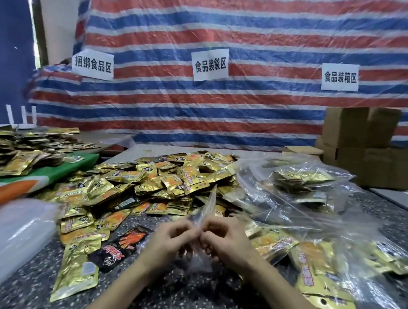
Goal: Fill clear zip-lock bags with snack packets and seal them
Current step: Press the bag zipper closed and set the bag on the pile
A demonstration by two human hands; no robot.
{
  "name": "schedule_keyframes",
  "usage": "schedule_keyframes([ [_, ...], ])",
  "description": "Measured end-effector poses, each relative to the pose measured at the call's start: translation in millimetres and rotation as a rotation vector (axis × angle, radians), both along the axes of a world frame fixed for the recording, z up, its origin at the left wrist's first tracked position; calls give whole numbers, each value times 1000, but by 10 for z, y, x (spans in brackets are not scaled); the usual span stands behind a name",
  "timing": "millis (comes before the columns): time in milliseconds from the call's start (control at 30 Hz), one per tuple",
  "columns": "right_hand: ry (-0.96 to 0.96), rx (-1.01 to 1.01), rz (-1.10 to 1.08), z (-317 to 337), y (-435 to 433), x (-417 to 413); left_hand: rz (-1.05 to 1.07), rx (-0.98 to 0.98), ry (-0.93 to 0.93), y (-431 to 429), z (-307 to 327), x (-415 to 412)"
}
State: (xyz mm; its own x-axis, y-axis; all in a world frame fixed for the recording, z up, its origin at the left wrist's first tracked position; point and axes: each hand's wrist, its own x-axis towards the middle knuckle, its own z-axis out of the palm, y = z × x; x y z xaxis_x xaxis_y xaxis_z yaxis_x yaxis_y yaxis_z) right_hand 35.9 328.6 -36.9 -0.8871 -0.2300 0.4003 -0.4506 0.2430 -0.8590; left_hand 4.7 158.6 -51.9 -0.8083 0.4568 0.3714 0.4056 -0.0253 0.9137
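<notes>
The clear bag (208, 202) is held just above the table (27, 301), in front of the person, between both hands. The left hand (169, 241) and the right hand (228, 240) each pinch its thin edge with curled fingers, and the two hands almost touch. I cannot tell if the mouth of the bag is parted, because the plastic is blurred there. I think the risk is in this step. The film looks slippery, so the fingers may slide off or pull only one layer. The heap of gold snack packets (151, 182) lies just behind, and one black packet (119, 249) lies beside the left hand, so a wrong kind may go in by mistake. The filled bags (301, 183) on the right lie loose, and an elbow could push them.
</notes>
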Motion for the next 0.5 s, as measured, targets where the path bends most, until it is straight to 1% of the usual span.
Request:
schedule_keyframes([
  [67,27,-20,-19,19,0,1,-13,19,-38,4,2,-21],
  [100,37,-66,-54,23,-1,-8,-7,53,-76,-3,1,-36],
  [200,9,-311,-201,10,37,-46,65,217,-203,-32,10,-72],
  [233,12,-362,-260,-1,62,-63,112,279,-230,-37,8,-92],
  [267,27,-372,-315,-7,71,-70,158,327,-244,-41,12,-103],
  [333,71,-361,-359,-21,43,-65,208,386,-248,-40,2,-123],
  [400,160,-325,-331,-45,-15,-62,213,408,-249,-40,-3,-118],
  [500,321,-115,-328,-76,-40,-67,170,394,-248,-50,6,-106],
])
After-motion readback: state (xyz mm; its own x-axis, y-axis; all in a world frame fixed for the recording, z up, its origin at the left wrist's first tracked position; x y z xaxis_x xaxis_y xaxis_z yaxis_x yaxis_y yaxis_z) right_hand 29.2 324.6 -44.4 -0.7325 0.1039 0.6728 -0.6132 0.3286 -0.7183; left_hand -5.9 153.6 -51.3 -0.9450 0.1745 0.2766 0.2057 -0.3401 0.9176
